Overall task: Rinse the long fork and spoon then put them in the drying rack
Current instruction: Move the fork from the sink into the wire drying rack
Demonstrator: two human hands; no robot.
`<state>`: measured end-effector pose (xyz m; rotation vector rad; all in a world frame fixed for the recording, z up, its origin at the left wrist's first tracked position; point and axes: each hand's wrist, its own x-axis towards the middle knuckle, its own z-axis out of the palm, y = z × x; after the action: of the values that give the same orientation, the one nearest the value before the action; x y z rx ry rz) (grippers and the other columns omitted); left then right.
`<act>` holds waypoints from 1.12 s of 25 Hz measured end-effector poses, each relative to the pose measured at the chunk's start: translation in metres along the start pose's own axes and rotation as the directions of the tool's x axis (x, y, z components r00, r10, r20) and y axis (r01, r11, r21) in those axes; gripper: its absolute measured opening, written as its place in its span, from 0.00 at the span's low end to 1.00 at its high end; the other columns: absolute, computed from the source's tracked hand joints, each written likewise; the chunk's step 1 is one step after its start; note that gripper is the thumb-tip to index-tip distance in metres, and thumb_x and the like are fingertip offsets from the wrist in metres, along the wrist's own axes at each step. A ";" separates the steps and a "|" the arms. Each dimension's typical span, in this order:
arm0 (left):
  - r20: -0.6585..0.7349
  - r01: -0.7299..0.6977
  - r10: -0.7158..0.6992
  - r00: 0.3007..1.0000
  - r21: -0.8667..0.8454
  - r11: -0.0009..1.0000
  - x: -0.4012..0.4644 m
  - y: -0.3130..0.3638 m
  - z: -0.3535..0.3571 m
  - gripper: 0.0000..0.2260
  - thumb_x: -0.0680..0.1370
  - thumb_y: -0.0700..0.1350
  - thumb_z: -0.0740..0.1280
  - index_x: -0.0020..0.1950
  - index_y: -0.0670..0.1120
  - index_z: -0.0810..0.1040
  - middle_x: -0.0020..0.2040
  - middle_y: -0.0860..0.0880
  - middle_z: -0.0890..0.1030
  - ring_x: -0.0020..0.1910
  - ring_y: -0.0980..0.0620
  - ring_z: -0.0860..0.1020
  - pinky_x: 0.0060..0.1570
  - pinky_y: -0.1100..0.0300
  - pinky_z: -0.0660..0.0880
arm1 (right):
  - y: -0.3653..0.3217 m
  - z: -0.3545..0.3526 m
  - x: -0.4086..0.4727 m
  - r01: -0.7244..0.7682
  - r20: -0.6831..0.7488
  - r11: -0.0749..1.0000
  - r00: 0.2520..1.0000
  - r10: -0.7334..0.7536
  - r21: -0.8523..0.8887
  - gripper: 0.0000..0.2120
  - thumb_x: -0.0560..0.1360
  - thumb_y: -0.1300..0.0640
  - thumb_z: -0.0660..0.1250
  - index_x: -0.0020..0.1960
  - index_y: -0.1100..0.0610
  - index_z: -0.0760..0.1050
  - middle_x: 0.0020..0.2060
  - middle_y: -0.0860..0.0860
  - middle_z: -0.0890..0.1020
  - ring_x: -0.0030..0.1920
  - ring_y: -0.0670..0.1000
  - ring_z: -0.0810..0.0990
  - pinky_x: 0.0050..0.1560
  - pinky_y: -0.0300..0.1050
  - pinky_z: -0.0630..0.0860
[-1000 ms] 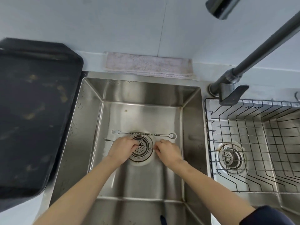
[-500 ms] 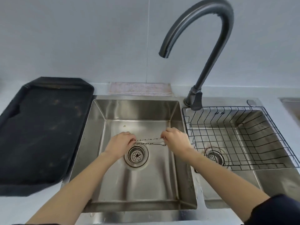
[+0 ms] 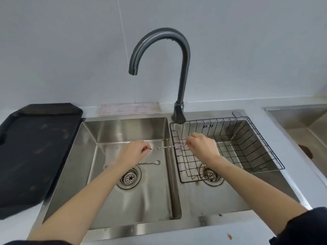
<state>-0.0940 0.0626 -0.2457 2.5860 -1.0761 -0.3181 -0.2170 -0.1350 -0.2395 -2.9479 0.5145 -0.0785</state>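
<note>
My left hand point(image 3: 134, 151) and my right hand point(image 3: 203, 147) each pinch one end of the long fork point(image 3: 166, 147). It is a thin metal utensil with a twisted handle, held level in the air; both of its ends are hidden in my fingers. It spans the divider between the left basin point(image 3: 141, 200) and the black wire drying rack point(image 3: 230, 118), which sits in the right basin. The long spoon point(image 3: 152, 163) lies on the left basin's floor just behind the drain point(image 3: 130, 178), partly covered by my left forearm.
A dark gooseneck faucet point(image 3: 184, 68) stands behind the divider, its spout over the left basin, with no water running. A black tray point(image 3: 35, 152) lies on the counter to the left. A folded cloth point(image 3: 129, 108) rests against the wall. Another sink point(image 3: 300, 124) is at far right.
Both hands lifted the fork off the basin floor and carried it up and to the right, so my right hand is now over the rack. The spoon stayed by the drain. The view tilted upward.
</note>
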 end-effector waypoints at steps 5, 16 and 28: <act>-0.016 -0.045 0.045 0.999 -0.003 0.999 0.018 0.063 0.016 0.10 0.78 0.46 0.61 0.55 0.47 0.79 0.53 0.48 0.82 0.52 0.48 0.79 0.52 0.53 0.75 | 0.065 -0.017 -0.015 -0.010 -0.005 0.998 1.000 0.010 -0.060 0.11 0.79 0.59 0.57 0.56 0.55 0.77 0.53 0.52 0.80 0.55 0.55 0.78 0.44 0.48 0.75; 0.033 0.065 -0.066 0.997 0.012 0.998 0.074 0.156 0.070 0.10 0.78 0.46 0.61 0.54 0.48 0.79 0.53 0.50 0.82 0.54 0.51 0.78 0.52 0.56 0.74 | 0.182 -0.017 -0.003 -0.005 0.114 0.997 0.993 0.014 -0.079 0.11 0.79 0.59 0.57 0.56 0.56 0.76 0.54 0.52 0.79 0.56 0.54 0.77 0.42 0.48 0.73; 0.222 0.176 -0.191 0.956 0.085 0.981 0.127 0.153 0.128 0.09 0.78 0.44 0.59 0.53 0.46 0.77 0.53 0.49 0.81 0.53 0.50 0.77 0.50 0.57 0.74 | 0.224 0.043 0.028 -0.054 0.294 0.998 0.955 0.040 0.040 0.11 0.78 0.63 0.57 0.57 0.57 0.75 0.56 0.53 0.78 0.58 0.55 0.75 0.49 0.47 0.74</act>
<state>-0.1464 -0.1565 -0.3164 2.7654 -0.9305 -0.6514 -0.2620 -0.3472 -0.3158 -2.8268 0.5290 0.3418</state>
